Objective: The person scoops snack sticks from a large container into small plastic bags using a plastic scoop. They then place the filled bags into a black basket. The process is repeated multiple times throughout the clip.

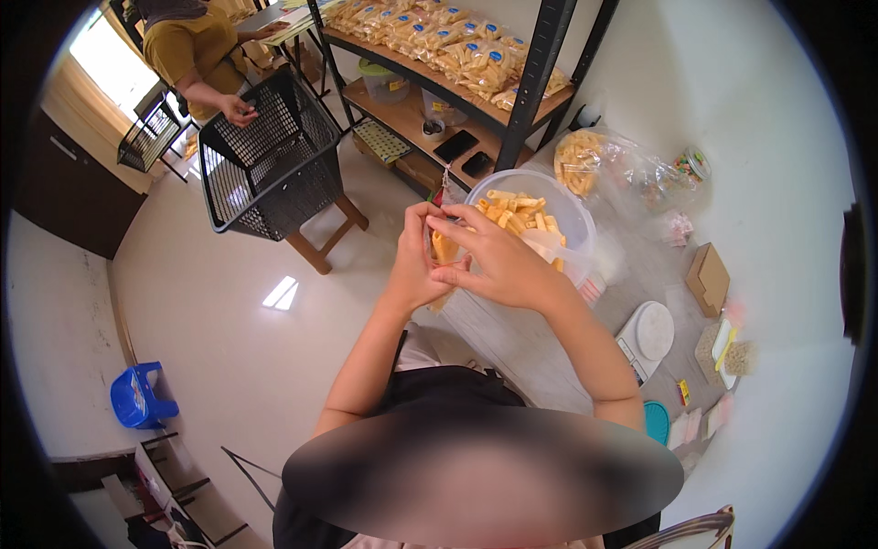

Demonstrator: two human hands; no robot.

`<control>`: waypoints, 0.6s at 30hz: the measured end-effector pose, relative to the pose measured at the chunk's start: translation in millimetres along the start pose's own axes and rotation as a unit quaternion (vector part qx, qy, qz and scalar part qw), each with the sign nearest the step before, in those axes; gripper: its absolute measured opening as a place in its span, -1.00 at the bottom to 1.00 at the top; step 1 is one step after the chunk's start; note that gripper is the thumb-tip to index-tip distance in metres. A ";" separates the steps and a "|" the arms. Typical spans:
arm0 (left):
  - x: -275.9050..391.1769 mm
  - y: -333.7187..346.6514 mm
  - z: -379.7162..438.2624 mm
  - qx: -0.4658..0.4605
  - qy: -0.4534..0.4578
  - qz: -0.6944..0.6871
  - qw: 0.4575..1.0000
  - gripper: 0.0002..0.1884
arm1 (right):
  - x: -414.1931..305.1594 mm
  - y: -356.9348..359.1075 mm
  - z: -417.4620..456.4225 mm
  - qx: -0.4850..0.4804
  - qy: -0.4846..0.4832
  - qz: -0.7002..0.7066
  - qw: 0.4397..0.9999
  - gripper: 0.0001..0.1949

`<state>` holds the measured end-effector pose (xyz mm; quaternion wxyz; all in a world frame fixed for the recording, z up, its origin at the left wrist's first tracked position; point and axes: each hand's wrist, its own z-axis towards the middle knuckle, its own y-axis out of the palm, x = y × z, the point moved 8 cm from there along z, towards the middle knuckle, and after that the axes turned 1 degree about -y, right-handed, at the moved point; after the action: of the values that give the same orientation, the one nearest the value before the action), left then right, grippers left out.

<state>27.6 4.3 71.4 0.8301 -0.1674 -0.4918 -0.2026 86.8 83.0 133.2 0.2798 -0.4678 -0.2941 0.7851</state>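
Note:
My left hand (pixel 410 264) and my right hand (pixel 501 264) are raised together in front of me, fingertips close to one another. Between them is a small clear plastic bag (pixel 446 248) with yellow-orange tube-shaped snacks in it. Both hands grip its upper part, and my fingers hide much of it. Just beyond my right hand stands a round translucent plastic tub (pixel 579 213), holding loose snack tubes (pixel 514 206) and a whitish scoop-like piece (pixel 542 243). My right forearm passes over the edge of the grey table (pixel 535 343).
On the table are a white kitchen scale (pixel 651 333), a cardboard box (pixel 708 280) and a large clear bag of snacks (pixel 579 161). A shelf rack (pixel 528 89) holds many filled bags. A black plastic basket (pixel 274 185) stands left, with another person (pixel 192 55) behind it.

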 end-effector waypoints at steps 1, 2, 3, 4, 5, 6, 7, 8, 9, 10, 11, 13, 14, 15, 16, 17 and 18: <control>-8.4 -4.6 4.7 -0.002 -0.019 -0.043 0.999 -0.36 | 3.3 3.4 7.3 -0.028 0.021 -0.070 0.997 -0.47; -15.5 -16.3 12.7 -0.010 -0.022 -0.032 0.999 -0.40 | 0.0 -7.1 18.0 0.018 -0.002 -0.040 0.999 -0.45; -24.0 -37.6 26.6 -0.018 -0.025 -0.022 0.999 -0.44 | 4.0 -17.7 30.9 0.039 0.005 -0.025 0.999 -0.43; -31.8 -61.6 43.2 -0.023 -0.017 -0.012 1.000 -0.48 | 5.3 -28.6 42.4 0.063 0.004 -0.014 0.998 -0.41; -36.8 -86.3 61.1 -0.034 0.021 0.023 0.999 -0.56 | 8.2 -35.4 51.2 0.062 0.021 -0.026 0.998 -0.40; -49.3 -113.4 82.5 -0.035 0.030 0.048 0.998 -0.59 | 11.2 -43.6 57.7 0.063 0.034 -0.040 0.997 -0.40; -66.0 -142.9 101.0 -0.030 0.012 0.039 0.999 -0.64 | 10.3 -52.0 67.2 0.076 0.013 -0.059 0.995 -0.40; -87.9 -174.0 123.5 -0.032 -0.026 0.043 0.998 -0.69 | 17.2 -51.9 74.2 0.063 0.041 -0.057 0.995 -0.42; -101.0 -202.7 144.5 -0.036 -0.006 0.054 0.998 -0.72 | 25.5 -50.2 80.8 0.053 0.079 -0.065 0.993 -0.43; -115.5 -231.8 164.7 -0.034 0.021 0.079 0.996 -0.73 | 31.7 -46.6 85.9 0.048 0.097 -0.074 0.991 -0.44; -127.1 -262.9 183.0 -0.029 0.066 0.201 0.977 -0.75 | 37.8 -41.5 90.1 0.041 0.113 -0.085 0.989 -0.45; -170.2 -321.9 207.4 0.021 0.043 0.191 0.980 -0.74 | 50.0 -30.9 97.0 0.028 0.139 -0.103 0.985 -0.47; -194.2 -347.1 214.1 0.032 0.013 0.208 0.978 -0.72 | 57.9 -24.1 98.0 0.012 0.171 -0.110 0.979 -0.48; -216.1 -367.9 219.2 0.039 -0.004 0.216 0.976 -0.71 | 59.3 -20.9 99.3 0.020 0.172 -0.113 0.979 -0.49; -237.4 -385.7 223.7 0.046 -0.021 0.224 0.973 -0.69 | 62.8 -17.1 98.9 0.022 0.193 -0.113 0.974 -0.50; -261.1 -400.6 223.3 0.051 -0.065 0.237 0.968 -0.64 | 66.3 -13.8 98.0 0.025 0.218 -0.114 0.969 -0.51; -275.3 -407.7 222.6 0.014 -0.059 0.310 0.949 -0.63 | 68.2 -11.5 97.7 0.031 0.235 -0.126 0.963 -0.52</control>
<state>-462.9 -193.6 -37.6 0.8235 -0.3122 -0.4666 0.0820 -26.8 119.9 140.6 0.4519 -0.5893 -0.2526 0.6202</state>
